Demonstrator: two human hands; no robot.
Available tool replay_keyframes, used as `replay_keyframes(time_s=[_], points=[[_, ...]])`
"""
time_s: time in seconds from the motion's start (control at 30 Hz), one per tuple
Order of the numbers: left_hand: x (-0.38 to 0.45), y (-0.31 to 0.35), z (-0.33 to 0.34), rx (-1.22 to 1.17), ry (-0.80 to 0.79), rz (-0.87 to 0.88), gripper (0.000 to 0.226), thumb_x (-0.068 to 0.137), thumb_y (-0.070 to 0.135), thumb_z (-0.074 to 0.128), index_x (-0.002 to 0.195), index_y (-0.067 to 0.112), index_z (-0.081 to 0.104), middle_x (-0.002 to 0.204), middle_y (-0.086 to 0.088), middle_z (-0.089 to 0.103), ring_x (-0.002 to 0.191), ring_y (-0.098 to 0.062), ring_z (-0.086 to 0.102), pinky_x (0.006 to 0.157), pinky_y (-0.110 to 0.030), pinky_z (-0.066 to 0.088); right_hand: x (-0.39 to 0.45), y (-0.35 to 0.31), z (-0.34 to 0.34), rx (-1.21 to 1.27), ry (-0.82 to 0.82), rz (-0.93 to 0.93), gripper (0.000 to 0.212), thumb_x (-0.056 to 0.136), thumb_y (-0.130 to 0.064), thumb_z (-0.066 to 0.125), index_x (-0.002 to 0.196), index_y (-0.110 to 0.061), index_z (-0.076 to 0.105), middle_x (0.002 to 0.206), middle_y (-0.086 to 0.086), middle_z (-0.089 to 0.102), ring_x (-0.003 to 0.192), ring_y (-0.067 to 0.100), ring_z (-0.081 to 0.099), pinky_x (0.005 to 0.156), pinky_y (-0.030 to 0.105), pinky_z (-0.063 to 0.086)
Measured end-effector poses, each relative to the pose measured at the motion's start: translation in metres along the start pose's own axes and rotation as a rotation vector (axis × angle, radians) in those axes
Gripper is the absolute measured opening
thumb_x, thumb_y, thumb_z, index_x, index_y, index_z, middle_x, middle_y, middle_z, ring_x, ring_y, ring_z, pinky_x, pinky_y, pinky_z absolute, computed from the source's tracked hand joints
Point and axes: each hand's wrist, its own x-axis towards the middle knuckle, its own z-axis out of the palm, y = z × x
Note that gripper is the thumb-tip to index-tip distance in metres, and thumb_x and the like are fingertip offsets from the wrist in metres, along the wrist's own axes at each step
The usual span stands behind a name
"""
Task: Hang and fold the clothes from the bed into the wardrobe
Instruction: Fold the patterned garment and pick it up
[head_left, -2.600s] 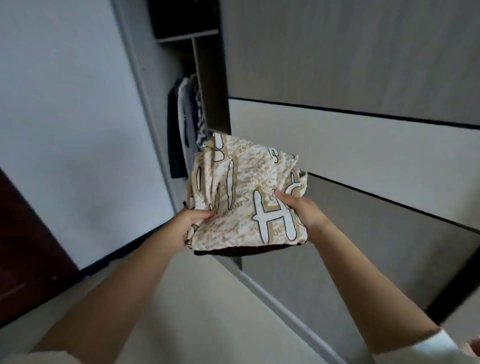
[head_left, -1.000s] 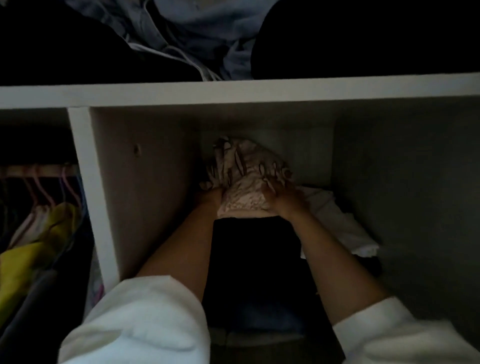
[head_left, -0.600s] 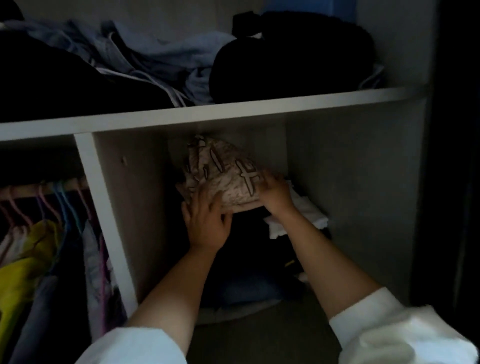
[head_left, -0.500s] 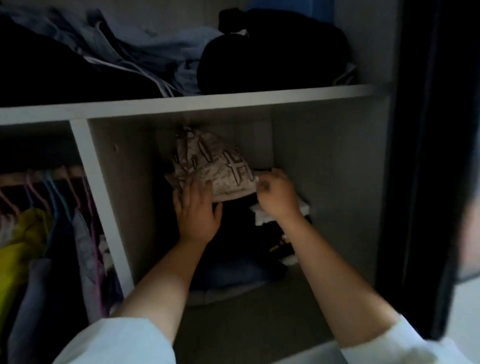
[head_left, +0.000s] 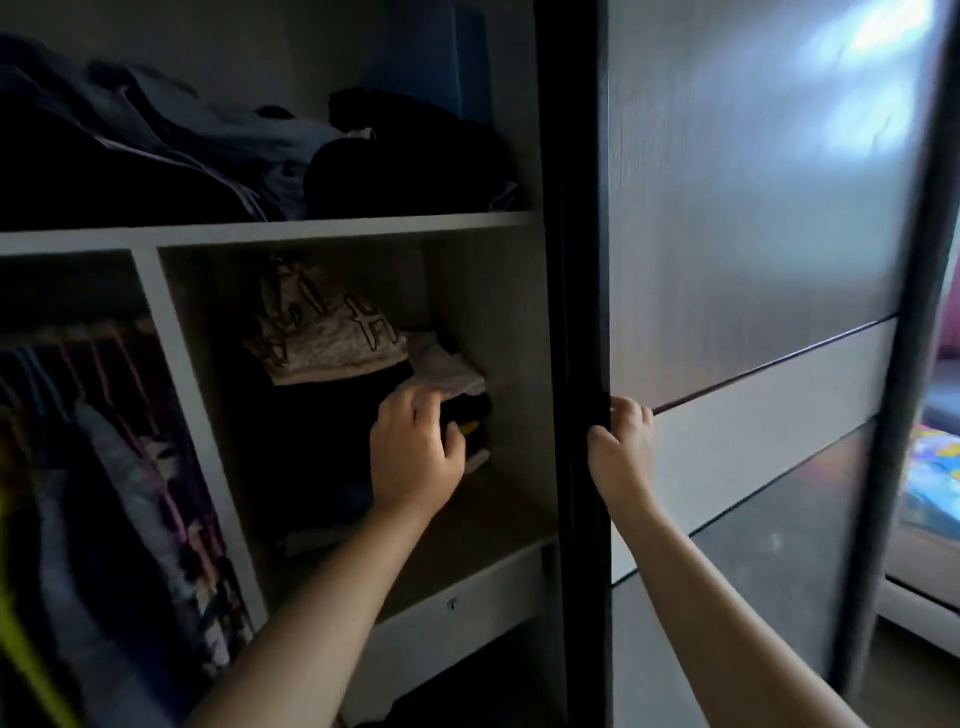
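The folded beige garment with brown lettering (head_left: 322, 338) lies on top of a dark stack of clothes (head_left: 306, 447) inside the wardrobe's middle cubby (head_left: 488, 312). A folded white piece (head_left: 444, 366) sits beside it on the right. My left hand (head_left: 415, 457) hovers in front of the stack with fingers loosely curled and holds nothing. My right hand (head_left: 621, 447) grips the dark front edge of the sliding door (head_left: 753, 234), fingers wrapped round it.
The upper shelf (head_left: 270, 228) carries heaped dark and blue clothes. Several garments on hangers (head_left: 119, 467) fill the left section. A drawer front (head_left: 452, 603) lies below the cubby. A bed with colourful bedding (head_left: 932, 467) shows past the door at far right.
Both hands have let go of the beige garment, which stays on the stack. My right hand moved right onto the door's edge; my left hand drew back and right. The view shifted right.
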Motion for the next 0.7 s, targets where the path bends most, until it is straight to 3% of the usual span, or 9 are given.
replay_keyframes(time_s=[0.17, 0.33, 0.43, 0.57, 0.63, 0.7], points=[[0.003, -0.011, -0.029, 0.023, 0.077, -0.046, 0.039, 0.078, 0.023, 0.041, 0.091, -0.005, 0.065, 0.09, -0.023, 0.063, 0.084, -0.043, 0.061, 0.069, -0.044, 0.052, -0.013, -0.007, 0.0, -0.005, -0.083, 0.0, 0.042, 0.086, 0.007, 0.041, 0.128, -0.001, 0.042, 0.128, 0.013, 0.039, 0.119, 0.027, 0.038, 0.101, 0.032, 0.035], [0.004, -0.015, -0.066, -0.002, 0.175, -0.079, 0.045, 0.084, 0.025, 0.037, 0.101, -0.008, 0.062, 0.099, -0.026, 0.062, 0.095, -0.044, 0.058, 0.082, -0.046, 0.046, -0.043, -0.017, 0.017, 0.016, -0.26, -0.143, 0.046, 0.087, 0.011, 0.037, 0.129, -0.007, 0.042, 0.115, -0.001, 0.035, 0.111, 0.016, 0.039, 0.091, 0.02, 0.037], [-0.01, -0.028, -0.092, 0.022, 0.196, -0.052, 0.045, 0.086, 0.023, 0.036, 0.104, -0.01, 0.06, 0.103, -0.026, 0.062, 0.098, -0.046, 0.057, 0.086, -0.047, 0.044, -0.067, -0.021, 0.038, 0.045, -0.39, -0.275, 0.052, 0.085, 0.015, 0.04, 0.131, -0.01, 0.044, 0.113, -0.006, 0.033, 0.112, 0.019, 0.044, 0.091, 0.023, 0.046], [-0.029, -0.039, -0.118, 0.07, 0.224, -0.04, 0.042, 0.088, 0.02, 0.037, 0.109, -0.009, 0.059, 0.108, -0.023, 0.061, 0.102, -0.039, 0.057, 0.091, -0.032, 0.039, -0.097, -0.034, 0.055, 0.291, -0.667, -0.377, 0.072, 0.075, 0.029, 0.026, 0.132, -0.013, 0.04, 0.109, -0.002, 0.04, 0.098, -0.001, 0.05, 0.088, 0.012, 0.043], [-0.036, -0.048, -0.137, 0.092, 0.271, -0.031, 0.04, 0.088, 0.017, 0.039, 0.11, -0.01, 0.058, 0.109, -0.024, 0.061, 0.105, -0.033, 0.053, 0.093, -0.028, 0.035, -0.109, -0.036, 0.066, 0.414, -0.837, -0.394, 0.071, 0.072, 0.029, 0.023, 0.126, -0.014, 0.039, 0.108, 0.003, 0.049, 0.09, -0.011, 0.055, 0.083, 0.012, 0.046], [-0.043, -0.063, -0.156, 0.138, 0.341, 0.005, 0.038, 0.087, 0.014, 0.041, 0.112, -0.011, 0.056, 0.111, -0.027, 0.059, 0.109, -0.028, 0.045, 0.098, -0.028, 0.03, -0.119, -0.037, 0.077, 0.395, -0.779, -0.471, 0.061, 0.067, 0.014, 0.027, 0.119, -0.007, 0.051, 0.102, 0.009, 0.06, 0.086, -0.01, 0.059, 0.078, 0.008, 0.046]])
